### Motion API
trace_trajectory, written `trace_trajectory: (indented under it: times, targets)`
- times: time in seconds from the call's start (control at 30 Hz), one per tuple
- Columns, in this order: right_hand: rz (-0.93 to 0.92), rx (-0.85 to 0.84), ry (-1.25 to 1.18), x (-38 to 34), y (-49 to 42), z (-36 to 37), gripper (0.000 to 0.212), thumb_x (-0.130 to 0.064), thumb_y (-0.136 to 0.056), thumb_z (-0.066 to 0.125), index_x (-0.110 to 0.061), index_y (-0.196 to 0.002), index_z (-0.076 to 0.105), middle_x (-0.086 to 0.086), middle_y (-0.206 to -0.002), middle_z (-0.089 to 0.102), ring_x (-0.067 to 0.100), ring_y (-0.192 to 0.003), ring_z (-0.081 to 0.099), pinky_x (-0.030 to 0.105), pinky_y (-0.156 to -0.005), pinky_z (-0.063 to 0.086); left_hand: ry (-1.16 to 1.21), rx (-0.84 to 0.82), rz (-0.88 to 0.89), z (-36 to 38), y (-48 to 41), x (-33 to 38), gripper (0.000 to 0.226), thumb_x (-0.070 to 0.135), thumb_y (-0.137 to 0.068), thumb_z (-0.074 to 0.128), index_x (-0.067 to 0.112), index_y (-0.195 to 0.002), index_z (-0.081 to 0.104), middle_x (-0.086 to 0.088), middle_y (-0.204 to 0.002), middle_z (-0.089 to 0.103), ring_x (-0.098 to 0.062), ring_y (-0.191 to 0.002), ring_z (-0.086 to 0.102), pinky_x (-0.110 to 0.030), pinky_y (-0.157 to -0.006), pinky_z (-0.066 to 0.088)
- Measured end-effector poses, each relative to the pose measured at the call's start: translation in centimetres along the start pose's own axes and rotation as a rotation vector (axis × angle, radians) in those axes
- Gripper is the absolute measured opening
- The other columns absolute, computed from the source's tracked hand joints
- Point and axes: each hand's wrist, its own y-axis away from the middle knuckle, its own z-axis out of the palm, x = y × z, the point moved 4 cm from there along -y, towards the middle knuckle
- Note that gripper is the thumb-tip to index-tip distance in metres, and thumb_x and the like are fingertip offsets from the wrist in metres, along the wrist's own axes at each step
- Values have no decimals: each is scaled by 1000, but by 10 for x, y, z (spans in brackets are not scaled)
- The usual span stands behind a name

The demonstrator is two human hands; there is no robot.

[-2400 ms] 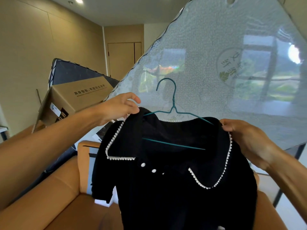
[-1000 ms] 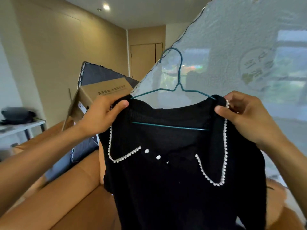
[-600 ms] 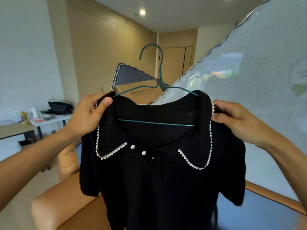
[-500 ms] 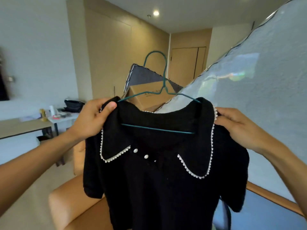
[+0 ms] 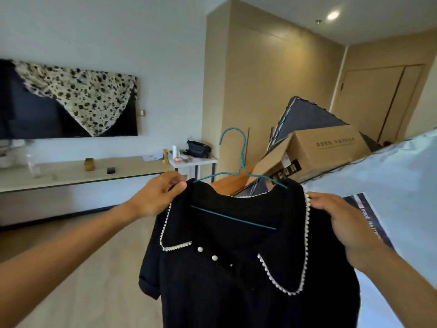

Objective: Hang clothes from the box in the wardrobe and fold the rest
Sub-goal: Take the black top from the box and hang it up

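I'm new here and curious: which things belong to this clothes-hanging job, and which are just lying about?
For the job: black pearl-trimmed knit top, teal wire hanger, left hand, right hand, brown cardboard box.
Lying about: black-spotted white cloth, black bag, yellow bottle.

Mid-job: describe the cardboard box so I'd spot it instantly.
Start at the tall tan wall panel at centre and look down to its right, past the teal hanger. The cardboard box lies tilted in front of a dark grey slab; it is the only carton, with printed lettering and one flap open.
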Motion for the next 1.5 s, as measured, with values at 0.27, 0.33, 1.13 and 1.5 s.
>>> trace_trajectory:
  times: [0.27,0.33,1.13,1.5]
  targets:
    - [51,-132,-40,52,-58,175,25,-26,-87,59,-19,-102,79,15,-112,73,29,-102,69,42,-99,49,10,76,-305,-71,38,-107,19,37,-100,55,22,-108,64,7,-109,66,-8,-100,61,-13,-78,42]
    - [55,-126,-77,61,-74,210,33,-32,-81,64,-18,-109,73,10,-113,72,25,-104,68,36,-98,50,17,96,-343,-83,46,-123,18,37,-99,56,23,-106,64,8,-108,67,-7,-100,62,-22,-83,45]
    - [-176,-196,7,123,-417,525,29,-15,-103,48,-6,-75,47,7,-70,49,5,-64,45,20,-62,36,290,97,-422,-159,-160,-380,38,46,-93,46,19,-109,67,7,-105,74,-8,-100,68,-36,-102,47]
    - [-74,38,41,180,-611,626,22,-16,-102,52,-12,-81,59,-4,-77,61,2,-71,57,20,-69,42,480,-92,-252,-153,-328,-558,37,38,-99,47,8,-105,68,-7,-104,73,-16,-97,68,-15,-81,47]
